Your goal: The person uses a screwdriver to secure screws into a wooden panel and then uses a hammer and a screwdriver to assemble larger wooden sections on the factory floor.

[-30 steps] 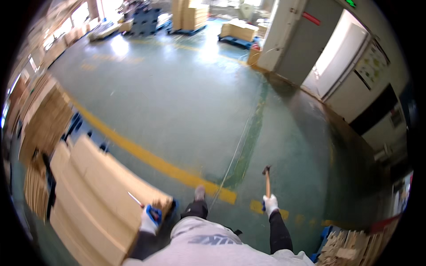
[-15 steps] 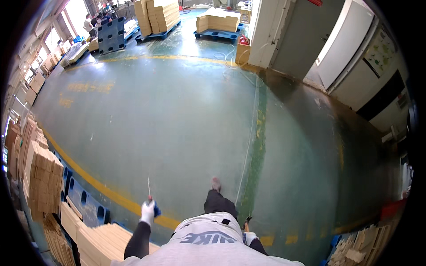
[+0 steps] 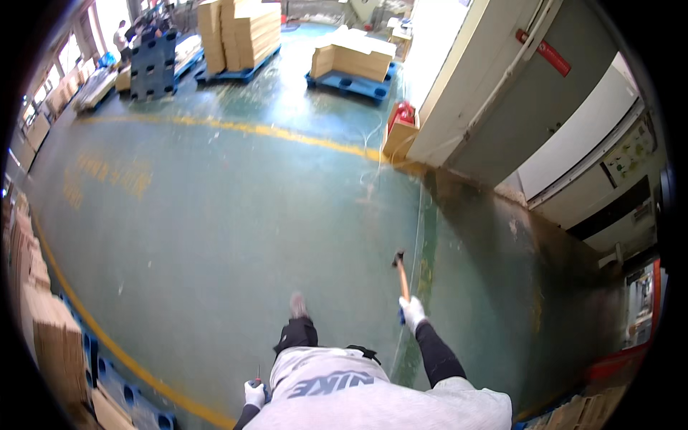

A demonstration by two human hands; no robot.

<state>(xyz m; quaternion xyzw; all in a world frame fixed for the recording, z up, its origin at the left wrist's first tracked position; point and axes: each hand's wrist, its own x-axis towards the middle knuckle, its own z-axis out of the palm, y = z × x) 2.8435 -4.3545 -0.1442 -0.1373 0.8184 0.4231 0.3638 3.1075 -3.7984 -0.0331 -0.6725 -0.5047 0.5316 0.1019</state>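
The right hand (image 3: 412, 312) is wrapped around a hammer (image 3: 403, 278) held over the floor (image 3: 229, 236), and the left hand (image 3: 254, 394) grips a thin red-handled tool (image 3: 259, 375) beside the shirt (image 3: 401, 408). Since half a second ago, the hammer has swung forward and the left hand back, so I judge both tools are only being carried. The left hand covers most of its tool, whose exact kind I cannot tell.

A factory-like workshop, with stacked wooden boards (image 3: 256, 39) on blue plastic pallets (image 3: 345, 84) and yellow floor lines (image 3: 287, 135).
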